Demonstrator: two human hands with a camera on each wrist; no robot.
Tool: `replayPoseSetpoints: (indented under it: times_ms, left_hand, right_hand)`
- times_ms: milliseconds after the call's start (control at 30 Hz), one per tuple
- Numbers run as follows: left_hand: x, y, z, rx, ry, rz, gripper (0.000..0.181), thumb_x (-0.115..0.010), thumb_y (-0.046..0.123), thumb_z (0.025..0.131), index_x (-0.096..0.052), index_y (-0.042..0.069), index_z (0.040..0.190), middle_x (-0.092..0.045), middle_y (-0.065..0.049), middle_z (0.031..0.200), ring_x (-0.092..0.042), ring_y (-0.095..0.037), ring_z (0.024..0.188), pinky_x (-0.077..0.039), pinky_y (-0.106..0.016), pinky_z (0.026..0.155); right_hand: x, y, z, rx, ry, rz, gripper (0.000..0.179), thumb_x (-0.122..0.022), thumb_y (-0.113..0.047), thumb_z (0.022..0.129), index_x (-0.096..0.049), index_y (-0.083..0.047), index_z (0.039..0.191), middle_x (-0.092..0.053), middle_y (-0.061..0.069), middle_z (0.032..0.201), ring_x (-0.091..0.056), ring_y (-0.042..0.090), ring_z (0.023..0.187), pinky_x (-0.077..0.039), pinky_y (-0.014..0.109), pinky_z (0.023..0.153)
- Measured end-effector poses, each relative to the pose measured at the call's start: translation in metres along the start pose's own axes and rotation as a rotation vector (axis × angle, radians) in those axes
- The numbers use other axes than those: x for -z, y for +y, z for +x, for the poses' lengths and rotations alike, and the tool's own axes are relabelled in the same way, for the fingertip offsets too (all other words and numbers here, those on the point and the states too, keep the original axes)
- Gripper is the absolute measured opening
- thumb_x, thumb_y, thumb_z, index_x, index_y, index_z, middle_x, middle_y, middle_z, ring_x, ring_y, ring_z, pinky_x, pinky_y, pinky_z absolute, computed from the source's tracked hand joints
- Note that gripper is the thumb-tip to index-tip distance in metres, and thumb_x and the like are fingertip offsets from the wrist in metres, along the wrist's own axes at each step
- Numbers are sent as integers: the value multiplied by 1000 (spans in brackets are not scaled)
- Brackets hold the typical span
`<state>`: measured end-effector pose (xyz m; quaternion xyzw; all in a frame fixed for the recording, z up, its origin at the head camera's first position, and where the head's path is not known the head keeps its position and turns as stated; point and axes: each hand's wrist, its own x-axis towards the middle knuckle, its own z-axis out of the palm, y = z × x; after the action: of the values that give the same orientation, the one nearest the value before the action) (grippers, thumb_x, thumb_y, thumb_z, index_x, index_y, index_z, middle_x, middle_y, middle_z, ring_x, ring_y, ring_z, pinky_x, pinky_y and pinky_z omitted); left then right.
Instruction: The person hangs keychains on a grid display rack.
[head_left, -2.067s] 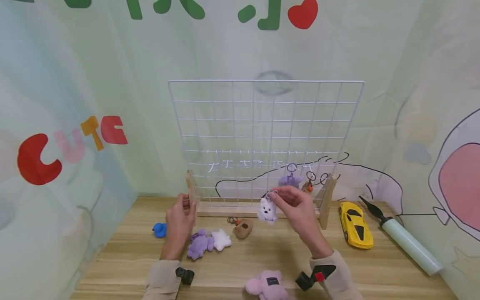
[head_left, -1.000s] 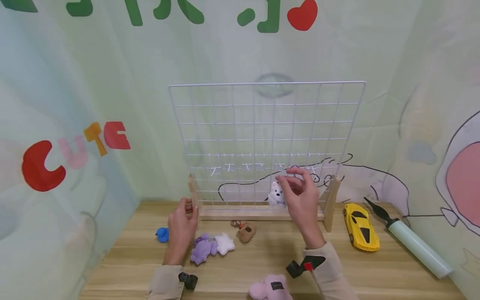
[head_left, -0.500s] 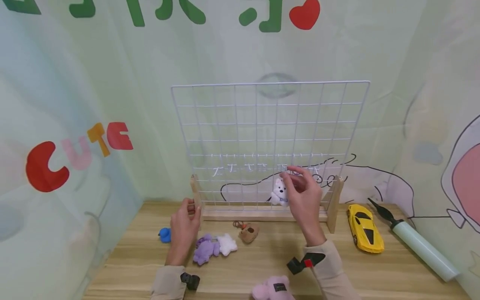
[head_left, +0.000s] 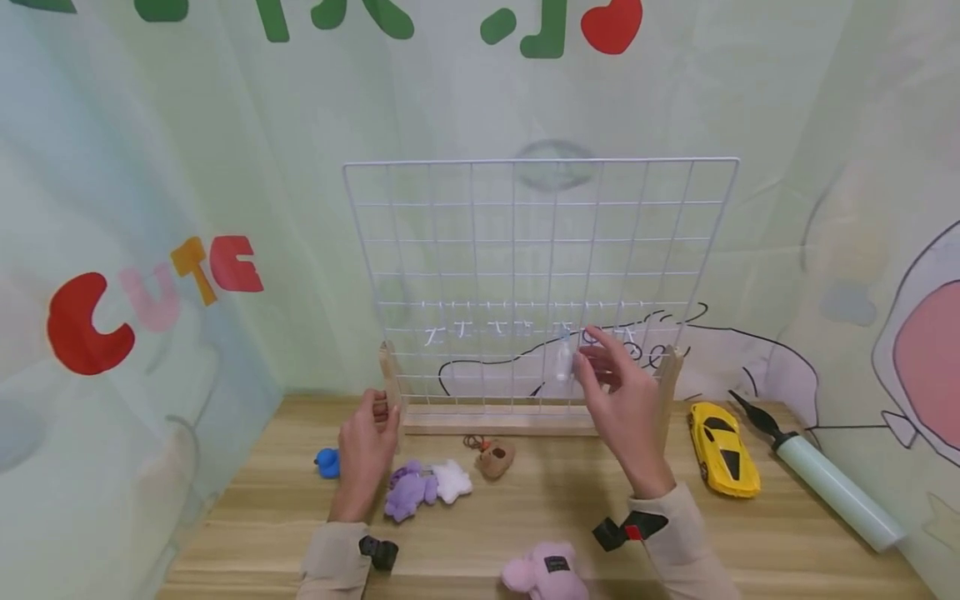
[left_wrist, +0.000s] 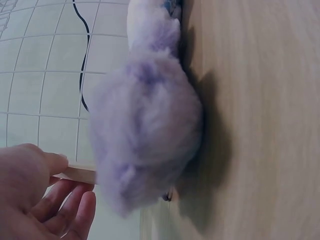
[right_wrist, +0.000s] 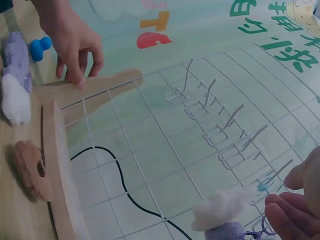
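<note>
My left hand (head_left: 366, 442) grips the left wooden upright (head_left: 389, 372) of a white wire grid rack (head_left: 513, 240), thumb on one side and fingers on the other. A small white plush dog keychain (head_left: 564, 362), blurred by motion, hangs from one of the rack's hooks (right_wrist: 282, 170). Close to its right is my right hand (head_left: 624, 408), thumb and fingers parted, fingertips beside the hook with nothing pinched. A purple plush keychain (right_wrist: 225, 233) hangs by the dog, mostly covered by my right hand in the head view.
On the table lie a purple plush (head_left: 408, 492), a white star plush (head_left: 452, 481), a brown plush (head_left: 496, 458) and a pink plush (head_left: 546, 572). A blue duck (head_left: 327, 462) is at left. At right are a yellow toy car (head_left: 723, 450) and a pump (head_left: 836, 487).
My right hand carried the white plush dog up to the hook, let go of it and drew slightly right. The dog now hangs on the rack. My left hand keeps its grip on the upright.
</note>
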<state>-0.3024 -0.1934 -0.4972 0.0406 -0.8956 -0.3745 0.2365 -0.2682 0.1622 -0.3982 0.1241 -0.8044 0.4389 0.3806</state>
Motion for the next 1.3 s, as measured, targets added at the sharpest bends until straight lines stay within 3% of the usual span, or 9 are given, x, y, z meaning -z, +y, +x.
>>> replayPoseSetpoints:
  times_ms: [167, 300, 467, 567, 667, 833, 967, 1100, 1300]
  left_hand:
    - [1, 1, 0, 7, 1, 2, 29, -69, 18, 108, -64, 0, 129, -78, -25, 122, -78, -41, 110, -66, -57, 91]
    - [0, 0, 0, -3, 5, 2, 29, -70, 18, 107, -64, -1, 128, -78, -24, 120, -78, -40, 109, -66, -56, 91]
    - [0, -1, 3, -11, 11, 5, 29, -69, 19, 108, -64, -1, 129, -78, -25, 120, -78, -41, 109, -66, -57, 91]
    - [-1, -1, 3, -4, 13, 2, 28, -68, 18, 108, -64, 0, 129, -78, -25, 121, -78, -41, 109, -66, -57, 91]
    - [-1, -1, 2, 6, 10, -2, 28, -69, 18, 108, -64, 0, 128, -79, -24, 120, -78, -40, 109, -66, -57, 90]
    - [-3, -1, 1, 13, 4, 0, 27, -69, 18, 108, -64, 1, 129, -78, -24, 121, -78, -40, 109, -66, -56, 90]
    - [-3, -1, 1, 18, -1, 0, 28, -68, 19, 108, -64, 1, 129, -78, -24, 123, -77, -40, 111, -66, -56, 90]
    - [-3, -1, 1, 19, -5, -8, 27, -67, 19, 109, -64, 1, 129, -78, -24, 123, -77, -40, 111, -66, -56, 90]
    - [-3, 0, 0, 26, -7, -11, 27, -67, 19, 109, -63, 1, 129, -77, -25, 124, -77, -40, 112, -66, -57, 90]
  right_hand:
    - [14, -1, -14, 30, -45, 39, 44, -79, -6, 99, -69, -11, 141, -83, 12, 115, -81, 27, 93, -60, 10, 80]
    - [14, 6, -37, 33, -159, 90, 40, -81, -4, 96, -70, -9, 134, -82, 7, 111, -80, 19, 90, -64, 18, 77]
    - [0, 31, -78, 25, -479, 178, 31, -78, -4, 99, -73, -10, 128, -82, 7, 108, -78, 11, 91, -67, 26, 75]
    - [-6, 44, -100, 23, -709, 205, 25, -75, -15, 104, -74, -8, 127, -81, 6, 108, -74, 5, 93, -66, 25, 79]
    - [-5, 48, -114, 43, -871, 219, 32, -75, -30, 104, -74, -8, 128, -80, 3, 113, -72, 4, 97, -65, 25, 84]
    - [4, 40, -121, 53, -1094, 177, 52, -79, -54, 97, -70, -20, 136, -74, -7, 130, -66, 5, 116, -58, 27, 102]
    - [13, 37, -116, 16, -1263, 105, 67, -86, -60, 88, -64, -28, 142, -64, -11, 138, -57, 3, 123, -53, 25, 107]
    - [24, 42, -109, -33, -1299, -4, 70, -92, -55, 83, -62, -32, 142, -57, -11, 137, -53, 5, 119, -54, 26, 104]
    - [22, 58, -106, -82, -1155, -19, 66, -94, -38, 83, -61, -21, 137, -58, -5, 130, -56, 9, 116, -55, 28, 101]
